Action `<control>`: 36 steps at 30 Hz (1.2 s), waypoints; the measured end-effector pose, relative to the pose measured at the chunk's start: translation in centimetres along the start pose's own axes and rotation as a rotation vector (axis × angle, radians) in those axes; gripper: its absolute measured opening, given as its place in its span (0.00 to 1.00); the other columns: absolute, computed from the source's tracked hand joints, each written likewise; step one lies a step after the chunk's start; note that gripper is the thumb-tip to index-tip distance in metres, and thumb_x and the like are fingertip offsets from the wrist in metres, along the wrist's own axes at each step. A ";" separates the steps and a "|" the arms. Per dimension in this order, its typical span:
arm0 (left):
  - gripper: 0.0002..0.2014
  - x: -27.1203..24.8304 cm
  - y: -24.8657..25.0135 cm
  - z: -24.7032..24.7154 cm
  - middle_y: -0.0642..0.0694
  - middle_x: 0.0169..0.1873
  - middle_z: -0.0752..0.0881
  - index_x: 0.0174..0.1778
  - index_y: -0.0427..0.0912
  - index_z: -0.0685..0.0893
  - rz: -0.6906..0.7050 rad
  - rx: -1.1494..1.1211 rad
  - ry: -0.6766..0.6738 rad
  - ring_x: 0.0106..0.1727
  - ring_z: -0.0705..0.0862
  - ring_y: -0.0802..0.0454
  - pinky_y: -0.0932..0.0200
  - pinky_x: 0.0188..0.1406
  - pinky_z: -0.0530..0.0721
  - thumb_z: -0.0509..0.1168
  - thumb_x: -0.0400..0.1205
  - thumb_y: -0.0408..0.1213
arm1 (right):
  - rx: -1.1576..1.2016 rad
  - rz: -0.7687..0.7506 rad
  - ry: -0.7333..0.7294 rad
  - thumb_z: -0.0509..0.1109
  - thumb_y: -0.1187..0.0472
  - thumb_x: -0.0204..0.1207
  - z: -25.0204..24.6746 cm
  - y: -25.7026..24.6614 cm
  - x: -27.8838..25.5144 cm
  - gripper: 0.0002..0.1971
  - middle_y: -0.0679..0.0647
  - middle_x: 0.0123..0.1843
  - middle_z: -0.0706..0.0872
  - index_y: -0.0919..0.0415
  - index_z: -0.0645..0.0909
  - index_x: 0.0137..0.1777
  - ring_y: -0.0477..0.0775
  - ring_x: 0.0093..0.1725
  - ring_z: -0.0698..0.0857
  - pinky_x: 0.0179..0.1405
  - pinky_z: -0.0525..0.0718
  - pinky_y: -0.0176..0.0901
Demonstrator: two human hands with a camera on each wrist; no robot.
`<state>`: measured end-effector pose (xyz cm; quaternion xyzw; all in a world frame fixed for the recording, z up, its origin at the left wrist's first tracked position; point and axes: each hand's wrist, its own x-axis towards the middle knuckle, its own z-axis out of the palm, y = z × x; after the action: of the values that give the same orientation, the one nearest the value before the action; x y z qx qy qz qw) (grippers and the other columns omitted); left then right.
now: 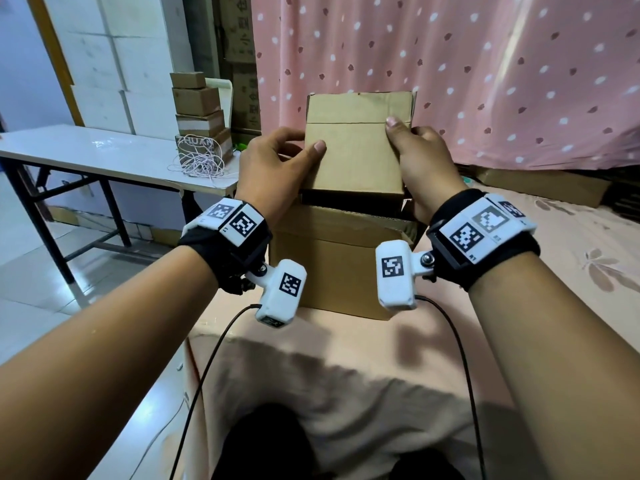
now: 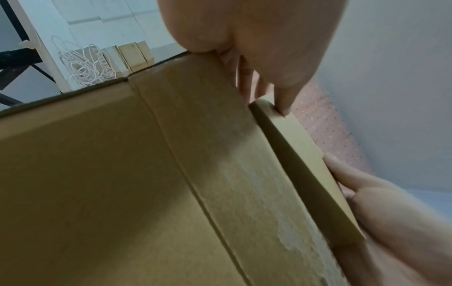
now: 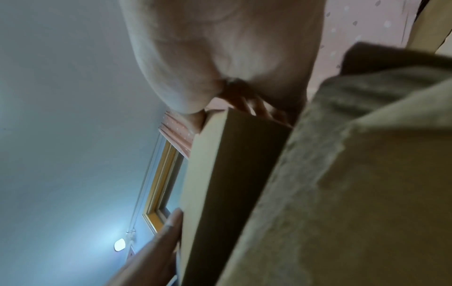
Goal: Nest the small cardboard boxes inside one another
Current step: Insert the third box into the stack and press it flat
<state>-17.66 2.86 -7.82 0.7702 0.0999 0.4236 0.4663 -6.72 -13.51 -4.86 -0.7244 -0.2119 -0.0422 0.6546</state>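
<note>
A smaller brown cardboard box [image 1: 356,154] stands upright, partly down inside the open top of a larger cardboard box [image 1: 332,268] on the pink bed. My left hand [image 1: 277,168] grips its left side, thumb on the front face. My right hand [image 1: 419,161] grips its right side, thumb on the front near the fold line. The left wrist view shows the larger box's wall [image 2: 122,183] and the smaller box's edge [image 2: 305,154] pinched by my fingers. In the right wrist view, the smaller box [image 3: 227,183] rises beside a flap of the larger box [image 3: 354,174].
A white folding table [image 1: 86,150] stands at the left with a stack of small cardboard boxes [image 1: 201,112] and a tangle of white string [image 1: 201,161]. A pink dotted curtain [image 1: 485,64] hangs behind. A flat box [image 1: 540,183] lies on the bed at right.
</note>
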 end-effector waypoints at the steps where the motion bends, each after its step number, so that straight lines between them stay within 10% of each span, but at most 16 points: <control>1: 0.10 0.1 -0.1 0.0 0.56 0.44 0.91 0.56 0.56 0.89 -0.002 0.001 0.010 0.48 0.92 0.53 0.43 0.48 0.94 0.75 0.81 0.52 | 0.006 0.017 -0.010 0.67 0.27 0.61 0.2 -0.1 -0.1 0.33 0.55 0.58 0.90 0.53 0.80 0.54 0.59 0.59 0.89 0.66 0.86 0.62; 11: 0.20 0.0 -1.3 0.1 0.58 0.49 0.90 0.69 0.59 0.86 0.005 0.218 -0.071 0.53 0.90 0.55 0.45 0.57 0.91 0.67 0.83 0.60 | 0.128 0.050 -0.003 0.71 0.28 0.56 0.7 2.3 0.0 0.38 0.55 0.59 0.91 0.54 0.80 0.60 0.59 0.61 0.90 0.68 0.86 0.63; 21: 0.31 -0.4 -1.8 0.4 0.49 0.56 0.94 0.72 0.69 0.80 -0.019 0.291 -0.164 0.58 0.92 0.46 0.43 0.60 0.89 0.55 0.74 0.73 | 0.265 0.028 -0.029 0.74 0.51 0.82 0.2 3.0 0.0 0.23 0.60 0.61 0.91 0.67 0.80 0.69 0.57 0.59 0.92 0.64 0.90 0.60; 28: 0.31 -1.2 -2.8 0.6 0.46 0.59 0.92 0.86 0.64 0.65 -0.018 0.297 -0.233 0.62 0.90 0.48 0.45 0.68 0.86 0.64 0.86 0.56 | 0.205 0.029 -0.053 0.78 0.43 0.74 -1.6 5.8 -1.9 0.21 0.54 0.54 0.94 0.57 0.87 0.60 0.58 0.48 0.94 0.35 0.89 0.43; 32: 0.23 -1.5 -3.1 0.7 0.49 0.60 0.93 0.79 0.61 0.78 -0.033 0.236 -0.260 0.63 0.90 0.52 0.44 0.68 0.87 0.65 0.86 0.54 | 0.220 -0.037 -0.050 0.79 0.52 0.78 -1.0 5.5 -1.9 0.13 0.55 0.52 0.95 0.59 0.88 0.56 0.56 0.53 0.94 0.59 0.91 0.61; 36: 0.19 -1.9 -3.2 0.4 0.49 0.63 0.91 0.76 0.54 0.83 0.010 0.271 -0.224 0.65 0.88 0.53 0.46 0.71 0.85 0.64 0.89 0.50 | 0.233 -0.068 -0.034 0.81 0.42 0.67 -0.8 5.8 -2.0 0.28 0.57 0.58 0.94 0.61 0.87 0.61 0.59 0.59 0.93 0.64 0.89 0.63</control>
<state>-17.78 3.29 -11.50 0.8687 0.0996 0.3203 0.3644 -6.30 -15.07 -10.86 -0.6365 -0.2508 -0.0270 0.7289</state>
